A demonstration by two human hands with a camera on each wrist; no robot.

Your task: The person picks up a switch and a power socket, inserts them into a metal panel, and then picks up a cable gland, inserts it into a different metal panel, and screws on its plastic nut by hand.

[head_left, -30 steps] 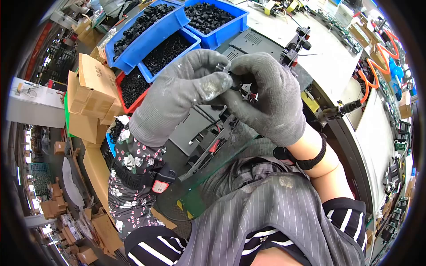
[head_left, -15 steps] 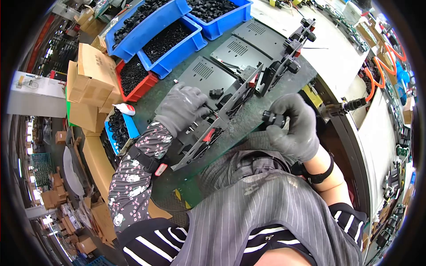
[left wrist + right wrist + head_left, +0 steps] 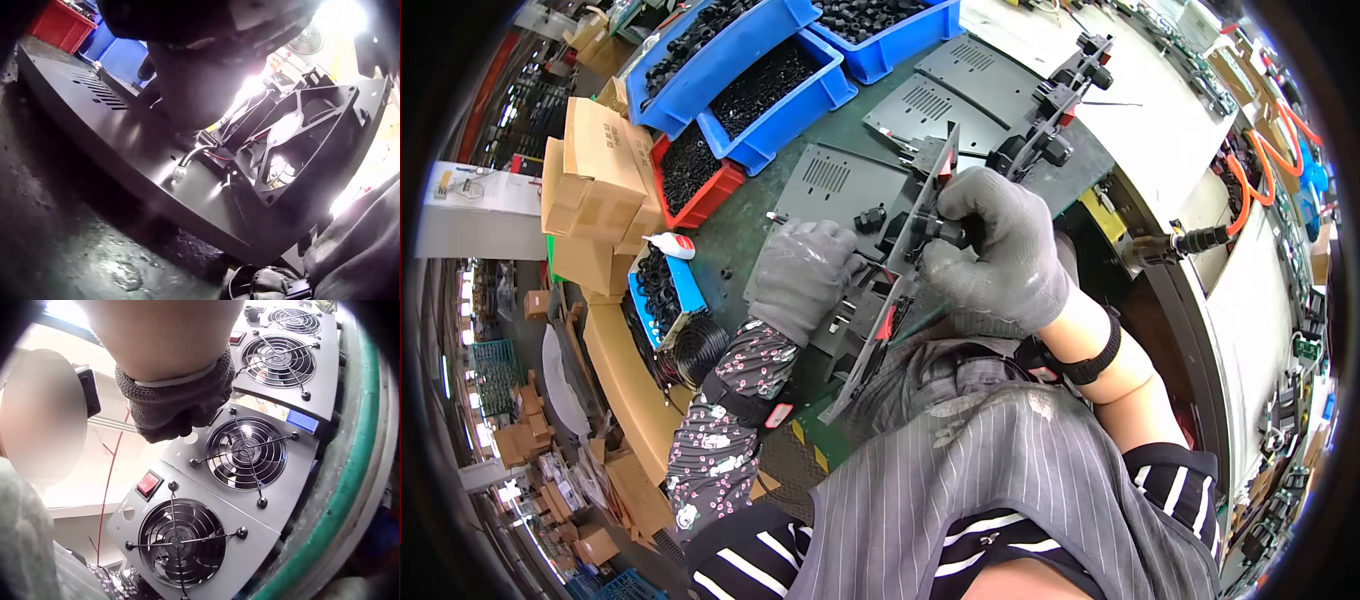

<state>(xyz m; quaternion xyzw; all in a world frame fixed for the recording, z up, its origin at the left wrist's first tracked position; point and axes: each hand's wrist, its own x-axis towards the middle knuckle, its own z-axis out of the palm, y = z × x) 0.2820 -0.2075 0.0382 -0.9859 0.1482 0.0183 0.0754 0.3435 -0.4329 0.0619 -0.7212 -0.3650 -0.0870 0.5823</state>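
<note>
Fingers of the right hand [image 3: 1000, 255] curl round a black fitting [image 3: 940, 230] at the upright fan panel [image 3: 880, 305]. The left hand [image 3: 805, 275] lies over the grey metal base [image 3: 835, 165]; I can't tell whether its fingers grip. Another black fitting [image 3: 870, 219] sits nearby, and beyond, on the green surface [image 3: 725, 235], are blue bins [image 3: 775, 150] and a red one [image 3: 710, 203].

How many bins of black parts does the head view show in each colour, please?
Blue bins: 4, counting the small one by the white bottle
Red bin: 1
Total: 5
</note>
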